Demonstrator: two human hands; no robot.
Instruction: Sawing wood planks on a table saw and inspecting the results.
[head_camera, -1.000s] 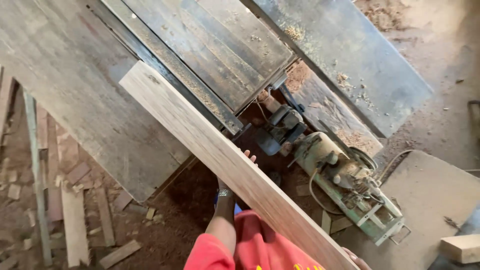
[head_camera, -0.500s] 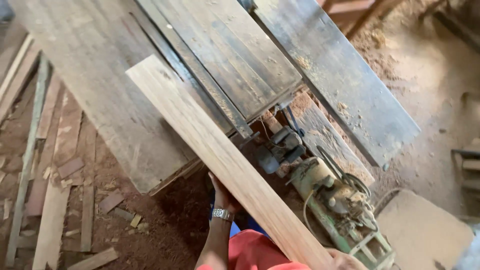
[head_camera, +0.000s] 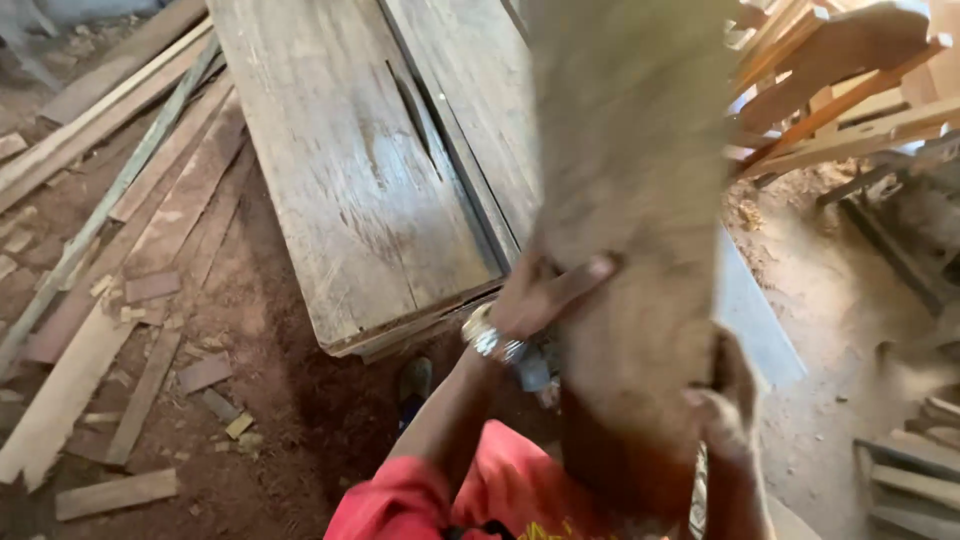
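Wood blurs: the plank (head_camera: 630, 200) stands upended centre-frame, left hand (head_camera: 545, 295) grasping its edge at nine o'clock, right hand (head_camera: 725, 400) clasping at five; it may swing onto the desk (head_camera: 350, 200).

A dirt floor (head_camera: 280, 400) of reddish-brown earth and sawdust lay under a big weathered wooden worktable (head_camera: 350, 170) that ran from near centre to the far side. Loose planks and offcuts (head_camera: 110, 290) were scattered over the ground on the left. At far right, stacked timber frames (head_camera: 850, 90) stood in warm light.
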